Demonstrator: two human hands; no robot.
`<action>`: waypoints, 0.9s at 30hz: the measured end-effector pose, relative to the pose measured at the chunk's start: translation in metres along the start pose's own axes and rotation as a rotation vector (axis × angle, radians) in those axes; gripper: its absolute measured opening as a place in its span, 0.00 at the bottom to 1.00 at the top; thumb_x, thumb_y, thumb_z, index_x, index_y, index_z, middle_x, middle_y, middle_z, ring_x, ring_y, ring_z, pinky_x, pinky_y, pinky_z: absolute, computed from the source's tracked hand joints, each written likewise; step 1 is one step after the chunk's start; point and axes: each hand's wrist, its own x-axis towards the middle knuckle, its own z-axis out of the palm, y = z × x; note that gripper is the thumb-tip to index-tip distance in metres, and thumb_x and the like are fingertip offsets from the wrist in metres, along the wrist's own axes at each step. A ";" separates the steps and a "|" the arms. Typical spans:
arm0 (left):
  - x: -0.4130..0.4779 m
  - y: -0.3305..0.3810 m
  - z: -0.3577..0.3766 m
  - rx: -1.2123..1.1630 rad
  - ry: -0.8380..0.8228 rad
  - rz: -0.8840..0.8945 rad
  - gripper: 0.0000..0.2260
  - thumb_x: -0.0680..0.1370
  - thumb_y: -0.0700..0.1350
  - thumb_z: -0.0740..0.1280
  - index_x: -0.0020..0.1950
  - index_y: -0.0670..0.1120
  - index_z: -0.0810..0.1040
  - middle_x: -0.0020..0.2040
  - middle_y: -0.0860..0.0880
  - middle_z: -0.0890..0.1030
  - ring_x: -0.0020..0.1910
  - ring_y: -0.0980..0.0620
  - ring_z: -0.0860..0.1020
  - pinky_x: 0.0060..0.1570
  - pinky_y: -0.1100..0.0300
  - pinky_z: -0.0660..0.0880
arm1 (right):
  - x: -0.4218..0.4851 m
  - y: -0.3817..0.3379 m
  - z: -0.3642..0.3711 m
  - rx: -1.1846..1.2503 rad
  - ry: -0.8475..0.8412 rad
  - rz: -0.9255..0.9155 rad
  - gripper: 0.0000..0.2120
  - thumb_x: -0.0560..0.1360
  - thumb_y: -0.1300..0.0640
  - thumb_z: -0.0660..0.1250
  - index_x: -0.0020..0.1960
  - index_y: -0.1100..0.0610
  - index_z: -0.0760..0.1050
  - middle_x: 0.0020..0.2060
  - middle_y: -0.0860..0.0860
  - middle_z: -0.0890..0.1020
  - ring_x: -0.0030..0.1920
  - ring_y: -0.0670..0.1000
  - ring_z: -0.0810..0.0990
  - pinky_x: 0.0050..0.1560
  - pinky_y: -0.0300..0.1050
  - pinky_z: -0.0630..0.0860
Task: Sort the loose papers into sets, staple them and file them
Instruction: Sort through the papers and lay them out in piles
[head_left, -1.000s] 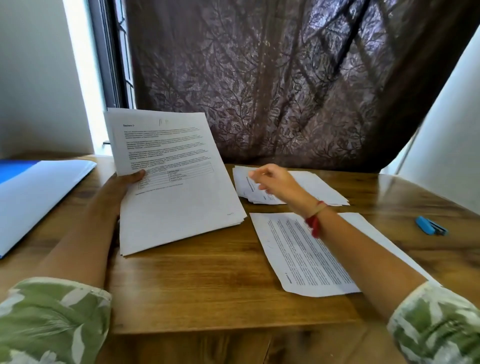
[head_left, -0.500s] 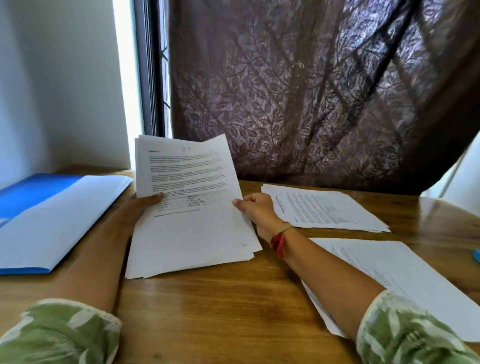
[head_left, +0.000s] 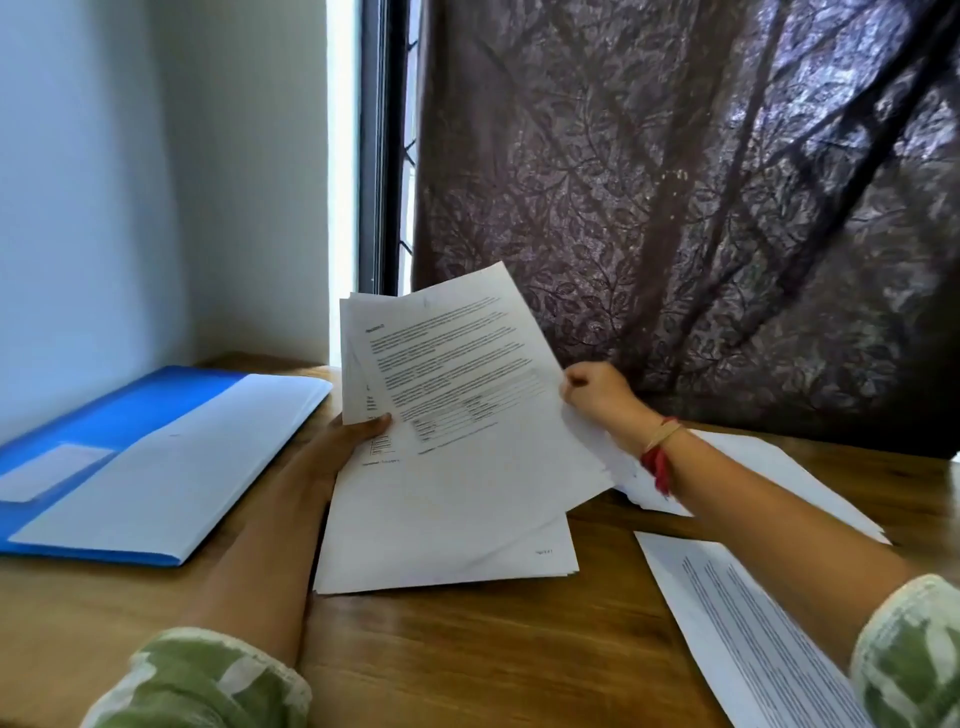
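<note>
My left hand (head_left: 337, 447) grips a stack of printed papers (head_left: 447, 540) by its left edge, thumb on top, and holds it tilted up off the wooden table (head_left: 467, 654). The top sheet (head_left: 467, 395) is lifted and skewed clockwise from the stack; my right hand (head_left: 597, 395) pinches its right edge. A sorted pile of papers (head_left: 769, 467) lies on the table behind my right forearm. Another printed sheet (head_left: 737, 623) lies at the near right, partly under my arm.
An open blue folder (head_left: 130, 415) with a white sheet (head_left: 171, 462) on it lies on the left of the table. A white wall stands behind it. A dark patterned curtain (head_left: 701, 208) and a window frame (head_left: 382, 156) close off the back.
My right hand came back from the far pile to the held stack, took its top sheet by the right edge and lifted it away. The view swung left.
</note>
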 end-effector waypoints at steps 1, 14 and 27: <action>0.000 0.001 -0.003 -0.017 0.008 -0.002 0.21 0.69 0.40 0.71 0.62 0.45 0.76 0.59 0.39 0.81 0.54 0.39 0.80 0.52 0.45 0.79 | 0.012 -0.002 -0.008 -0.076 0.036 -0.017 0.17 0.75 0.68 0.60 0.30 0.55 0.67 0.31 0.51 0.73 0.40 0.52 0.72 0.41 0.41 0.66; -0.008 0.012 -0.022 -0.191 0.161 0.023 0.11 0.77 0.39 0.66 0.58 0.48 0.76 0.51 0.42 0.84 0.48 0.43 0.82 0.42 0.49 0.82 | 0.092 0.051 -0.024 -0.728 0.148 0.131 0.16 0.78 0.53 0.55 0.59 0.57 0.75 0.62 0.59 0.77 0.63 0.62 0.72 0.66 0.55 0.62; -0.012 0.015 -0.045 -0.206 0.336 0.090 0.15 0.77 0.47 0.67 0.64 0.49 0.77 0.44 0.50 0.85 0.38 0.54 0.84 0.36 0.61 0.78 | 0.098 0.068 0.057 -0.810 0.001 -0.166 0.13 0.78 0.55 0.53 0.54 0.56 0.75 0.56 0.56 0.77 0.60 0.58 0.72 0.61 0.54 0.62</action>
